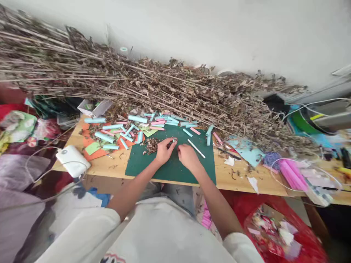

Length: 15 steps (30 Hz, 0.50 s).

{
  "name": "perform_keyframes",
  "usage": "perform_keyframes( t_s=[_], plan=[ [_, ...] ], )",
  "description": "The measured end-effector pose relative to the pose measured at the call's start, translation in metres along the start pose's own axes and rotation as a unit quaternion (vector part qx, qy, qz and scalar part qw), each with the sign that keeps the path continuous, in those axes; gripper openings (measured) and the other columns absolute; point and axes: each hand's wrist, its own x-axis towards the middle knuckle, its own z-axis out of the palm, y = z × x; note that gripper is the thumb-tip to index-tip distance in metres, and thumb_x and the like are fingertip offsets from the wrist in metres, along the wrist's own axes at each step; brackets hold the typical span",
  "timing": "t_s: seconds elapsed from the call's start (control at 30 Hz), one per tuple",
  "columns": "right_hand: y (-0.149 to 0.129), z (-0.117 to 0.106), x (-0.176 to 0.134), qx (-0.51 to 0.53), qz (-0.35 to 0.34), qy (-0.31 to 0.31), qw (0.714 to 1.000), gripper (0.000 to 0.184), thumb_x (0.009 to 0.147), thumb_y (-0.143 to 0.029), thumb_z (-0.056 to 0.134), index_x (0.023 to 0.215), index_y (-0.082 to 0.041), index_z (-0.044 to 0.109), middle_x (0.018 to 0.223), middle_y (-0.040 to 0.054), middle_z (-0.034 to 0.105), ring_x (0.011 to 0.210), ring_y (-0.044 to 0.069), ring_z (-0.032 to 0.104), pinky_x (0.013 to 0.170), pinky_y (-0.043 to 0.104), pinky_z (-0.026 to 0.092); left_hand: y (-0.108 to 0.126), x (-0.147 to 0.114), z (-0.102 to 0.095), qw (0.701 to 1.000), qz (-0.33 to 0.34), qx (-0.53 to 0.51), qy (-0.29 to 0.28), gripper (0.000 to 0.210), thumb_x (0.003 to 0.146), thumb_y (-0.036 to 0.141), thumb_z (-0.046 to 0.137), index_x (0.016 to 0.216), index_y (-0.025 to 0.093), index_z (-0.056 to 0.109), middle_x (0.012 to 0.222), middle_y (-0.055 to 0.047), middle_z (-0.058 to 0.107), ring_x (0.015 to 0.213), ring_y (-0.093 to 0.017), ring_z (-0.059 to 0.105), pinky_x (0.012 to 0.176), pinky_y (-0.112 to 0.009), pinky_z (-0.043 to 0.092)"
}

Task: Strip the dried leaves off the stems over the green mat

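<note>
My left hand (163, 151) is closed over the dark green mat (170, 170), pinching a small tube whose pale round end (174, 140) shows between thumb and finger. Just to its right, my right hand (187, 155) has its fingers curled together; what they hold, if anything, is hidden. A heap of crumbled dry leaves (151, 145) lies on the mat beside my left hand. To the right of my right hand rests a thin white stick (196, 148). Light blue paper rolls (104, 137) and thinner pink rolls (158, 122) are scattered along the back and left of the mat.
Long dried stalks (170, 84) with leaves spread across the table's back against the wall. A white power bank (72, 161) with a cable sits at the left edge. On the right are a blue sheet (246, 150) and pink paper (293, 174). A red bag (298, 233) of scraps is below.
</note>
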Motion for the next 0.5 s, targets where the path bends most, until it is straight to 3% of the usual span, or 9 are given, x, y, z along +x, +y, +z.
perform_keyframes(
  t_s=[0.1,0.2,0.33,0.5],
  plan=[
    [-0.001,-0.019,0.003,0.121,0.004,0.12,0.985,0.015,0.086,-0.016,0.051,0.086,-0.017,0.066,0.082,0.006,0.068,0.073,0.017,0.062,0.073,0.028,0.048,-0.003,0.002,0.001,1.0,0.005,-0.005,-0.011,0.025,0.09,0.036,0.059,0.1,0.016,0.071,0.099,-0.008,0.074,0.084,-0.017,0.068,0.07,-0.025,0.053],
    [-0.005,-0.025,0.008,0.211,0.005,0.19,0.959,0.014,0.088,-0.022,0.053,0.087,-0.019,0.066,0.084,0.0041,0.068,0.072,0.015,0.062,0.071,0.026,0.05,-0.002,0.002,0.001,1.0,0.014,-0.011,-0.022,0.025,0.09,0.036,0.06,0.1,0.017,0.071,0.096,-0.007,0.073,0.081,-0.016,0.067,0.069,-0.025,0.053],
    [-0.009,-0.018,0.011,0.24,-0.005,0.2,0.95,0.014,0.088,-0.021,0.052,0.085,-0.02,0.066,0.081,0.0032,0.067,0.071,0.015,0.061,0.07,0.027,0.051,0.0,0.002,0.001,0.999,0.027,-0.01,-0.027,0.023,0.091,0.035,0.059,0.099,0.017,0.071,0.093,-0.007,0.073,0.077,-0.015,0.065,0.067,-0.025,0.052],
    [-0.005,-0.012,0.009,0.174,-0.031,0.204,0.963,0.016,0.09,-0.024,0.052,0.088,-0.021,0.068,0.088,0.0051,0.064,0.082,0.018,0.061,0.078,0.031,0.05,-0.003,0.001,0.002,0.999,0.036,-0.022,-0.032,0.019,0.09,0.03,0.059,0.099,0.017,0.071,0.094,-0.007,0.072,0.079,-0.015,0.065,0.067,-0.024,0.052]
  ],
)
